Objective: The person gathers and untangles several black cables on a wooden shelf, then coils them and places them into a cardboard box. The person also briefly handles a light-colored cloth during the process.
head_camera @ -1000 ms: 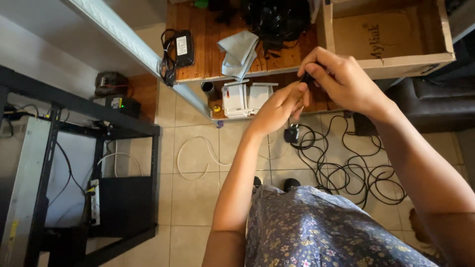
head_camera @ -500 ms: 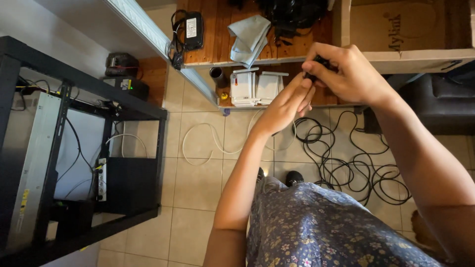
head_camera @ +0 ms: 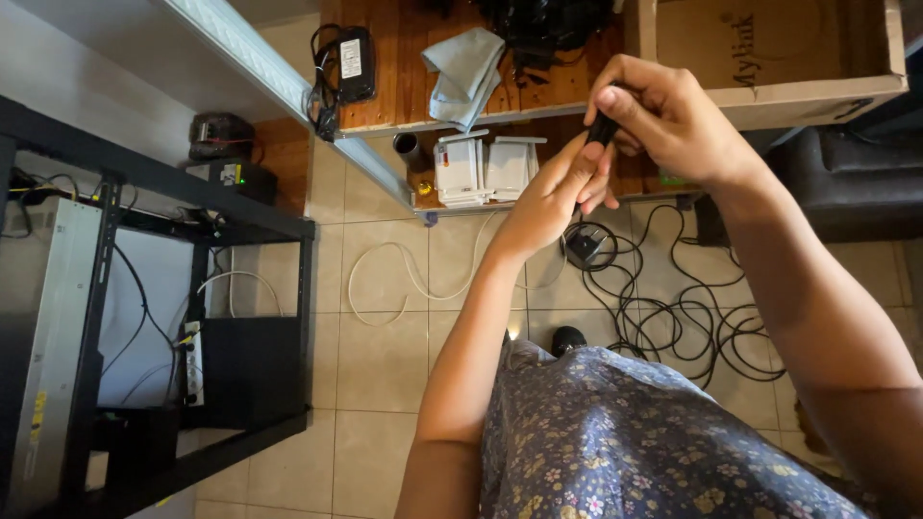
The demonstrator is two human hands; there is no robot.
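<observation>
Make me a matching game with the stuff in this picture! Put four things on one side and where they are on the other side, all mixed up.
Things:
1. small black object
2. blue-grey cloth
3. tangled black cable
4. white cable

Places:
A. curled on the tile floor, left of the forearm
B. pinched in the right hand, with the left hand touching it
C. piled on the tile floor under the right arm
D. lying on the wooden shelf top

Pairs: 1-B, 2-D, 3-C, 4-A
</observation>
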